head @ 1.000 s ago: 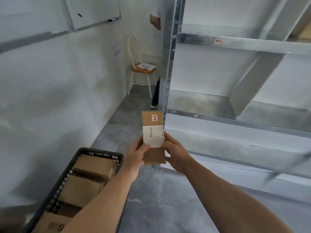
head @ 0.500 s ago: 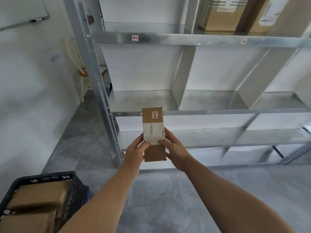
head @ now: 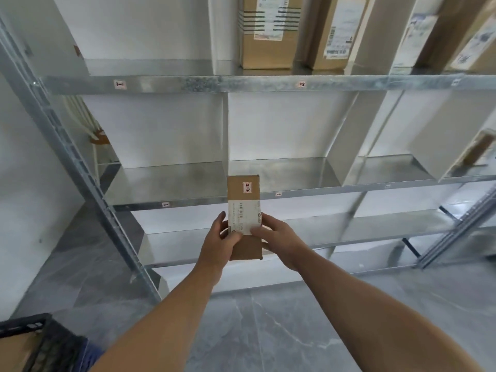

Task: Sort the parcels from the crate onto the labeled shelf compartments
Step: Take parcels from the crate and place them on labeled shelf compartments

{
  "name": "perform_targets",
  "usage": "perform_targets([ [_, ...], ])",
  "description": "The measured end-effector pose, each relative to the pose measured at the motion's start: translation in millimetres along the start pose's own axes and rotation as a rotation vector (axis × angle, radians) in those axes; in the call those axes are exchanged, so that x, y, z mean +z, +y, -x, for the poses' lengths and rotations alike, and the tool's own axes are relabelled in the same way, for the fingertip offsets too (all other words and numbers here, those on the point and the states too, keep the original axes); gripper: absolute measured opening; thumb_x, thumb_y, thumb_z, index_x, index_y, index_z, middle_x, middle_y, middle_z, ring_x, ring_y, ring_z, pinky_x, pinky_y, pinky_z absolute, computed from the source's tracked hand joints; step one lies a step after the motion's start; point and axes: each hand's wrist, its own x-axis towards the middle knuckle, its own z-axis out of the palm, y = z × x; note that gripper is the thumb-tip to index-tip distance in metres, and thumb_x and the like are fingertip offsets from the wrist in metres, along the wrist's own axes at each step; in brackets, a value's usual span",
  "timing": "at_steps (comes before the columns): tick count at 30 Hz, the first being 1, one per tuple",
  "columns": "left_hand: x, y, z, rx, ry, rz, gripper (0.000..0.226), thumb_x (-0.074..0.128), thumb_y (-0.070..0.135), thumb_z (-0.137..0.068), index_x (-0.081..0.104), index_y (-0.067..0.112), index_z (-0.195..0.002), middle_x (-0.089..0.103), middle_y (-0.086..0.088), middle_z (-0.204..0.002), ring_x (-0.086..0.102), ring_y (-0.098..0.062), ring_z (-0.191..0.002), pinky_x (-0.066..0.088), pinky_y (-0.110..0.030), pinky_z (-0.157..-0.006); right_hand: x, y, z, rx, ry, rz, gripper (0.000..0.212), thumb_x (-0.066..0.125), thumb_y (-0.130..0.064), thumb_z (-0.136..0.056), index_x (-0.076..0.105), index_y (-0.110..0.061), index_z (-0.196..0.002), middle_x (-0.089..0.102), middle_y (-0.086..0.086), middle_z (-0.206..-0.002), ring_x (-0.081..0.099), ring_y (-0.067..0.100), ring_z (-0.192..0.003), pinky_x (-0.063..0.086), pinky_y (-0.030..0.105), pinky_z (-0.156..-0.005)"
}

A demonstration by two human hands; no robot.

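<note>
Cardboard parcel [head: 243, 196] held upright before the metal shelf rack [head: 188, 84].
I see left hand [head: 218, 247] gripping its 9 o'clock edge, right hand [head: 280, 244] gripping the 3.

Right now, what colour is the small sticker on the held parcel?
Sticker: white, red-edged; head view.

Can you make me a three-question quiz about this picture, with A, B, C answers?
1. Where is the black crate? A: top shelf. B: bottom left corner. C: on a chair.
2. How many hands hold the brown parcel? A: none. B: one. C: two.
3. The parcel is: A: held in the air. B: lying on a shelf. C: on the floor.
Answers: 1 B, it shows low on the left. 2 C, left hand and right hand both grip it. 3 A, only the hands touch it, before the metal shelf.
</note>
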Motion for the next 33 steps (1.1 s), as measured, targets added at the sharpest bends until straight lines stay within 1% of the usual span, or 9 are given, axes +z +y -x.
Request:
perform_targets([
  [5, 31, 6, -21, 0.02, -0.042, -0.1, 0.053, 0.06, 0.027, -0.082, 0.047, 0.047, -0.13, 0.061, 0.011, -0.122, 0.057, -0.014, -0.114, 0.055, -0.025, -0.08, -41, 2, -12, -0.037, -0.021, 0.083, 0.055, 0.059, -0.021, -0.095, 0.05, -0.039, -0.146, 0.066, -0.009, -0.131, 0.06, 0.02, -0.124, 0.048, 0.048, -0.109],
  [13, 65, 4, -94, 0.033, -0.039, -0.164, 0.058, 0.063, 0.014, -0.098, 0.042, 0.037, -0.147, 0.059, 0.013, -0.122, 0.056, -0.014, -0.117, 0.052, -0.012, -0.063, -87, 2, -69, -0.07, 0.007, 0.094, 0.056, 0.056, -0.01, -0.099, 0.05, -0.044, -0.143, 0.065, -0.018, -0.132, 0.058, 0.009, -0.127, 0.052, 0.034, -0.105],
  [16, 71, 11, -132, 0.061, -0.032, -0.172, 0.059, 0.063, 0.015, -0.098, 0.041, 0.034, -0.148, 0.058, 0.01, -0.125, 0.054, -0.016, -0.119, 0.055, -0.013, -0.067, -101, -6, -107, -0.099, 0.011, 0.104, 0.057, 0.057, -0.01, -0.098, 0.048, -0.041, -0.145, 0.064, -0.017, -0.134, 0.057, 0.009, -0.128, 0.052, 0.036, -0.105],
  [19, 72, 16, -172, 0.093, -0.021, -0.207, 0.059, 0.065, 0.019, -0.097, 0.042, 0.037, -0.148, 0.058, 0.006, -0.134, 0.054, -0.017, -0.122, 0.057, -0.028, -0.09, -112, -15, -145, -0.095, -0.008, 0.086, 0.057, 0.06, -0.012, -0.098, 0.047, -0.044, -0.144, 0.062, -0.014, -0.134, 0.054, 0.016, -0.131, 0.052, 0.04, -0.106],
  [21, 71, 22, -194, 0.103, -0.025, -0.218, 0.056, 0.067, 0.019, -0.095, 0.046, 0.045, -0.14, 0.06, 0.009, -0.131, 0.055, -0.018, -0.122, 0.057, -0.034, -0.095, -117, -23, -166, -0.09, -0.022, 0.085, 0.058, 0.06, -0.012, -0.098, 0.045, -0.044, -0.144, 0.06, -0.011, -0.136, 0.052, 0.017, -0.131, 0.052, 0.04, -0.105],
  [24, 71, 29, -218, 0.133, -0.05, -0.273, 0.052, 0.066, 0.017, -0.096, 0.044, 0.054, -0.125, 0.059, 0.02, -0.12, 0.056, -0.007, -0.112, 0.054, -0.019, -0.082, -122, -26, -196, -0.085, -0.01, 0.154, 0.055, 0.062, -0.02, -0.099, 0.043, -0.039, -0.147, 0.057, -0.01, -0.141, 0.051, 0.021, -0.135, 0.047, 0.046, -0.11],
  [27, 71, 23, -233, 0.128, -0.055, -0.367, 0.05, 0.062, 0.02, -0.098, 0.037, 0.05, -0.129, 0.054, 0.015, -0.123, 0.053, -0.008, -0.111, 0.049, -0.01, -0.073, -126, -20, -215, -0.032, -0.012, 0.219, 0.054, 0.061, -0.024, -0.1, 0.041, -0.037, -0.148, 0.054, -0.009, -0.145, 0.048, 0.024, -0.138, 0.045, 0.049, -0.111],
  [30, 77, 17, -244, 0.121, -0.057, -0.399, 0.043, 0.06, 0.023, -0.099, 0.041, 0.054, -0.123, 0.056, 0.019, -0.118, 0.056, -0.006, -0.109, 0.05, -0.008, -0.072, -132, -12, -230, -0.034, -0.014, 0.269, 0.051, 0.058, -0.023, -0.102, 0.039, -0.034, -0.148, 0.054, -0.008, -0.145, 0.048, 0.022, -0.138, 0.049, 0.043, -0.109],
  [33, 84, 13, -257, 0.127, -0.01, -0.437, 0.046, 0.059, 0.022, -0.1, 0.043, 0.043, -0.138, 0.057, 0.017, -0.122, 0.056, -0.003, -0.107, 0.047, -0.006, -0.078, -138, -8, -243, -0.06, 0.014, 0.316, 0.049, 0.057, -0.021, -0.102, 0.039, -0.031, -0.147, 0.056, -0.01, -0.136, 0.053, 0.018, -0.13, 0.052, 0.028, -0.097],
])
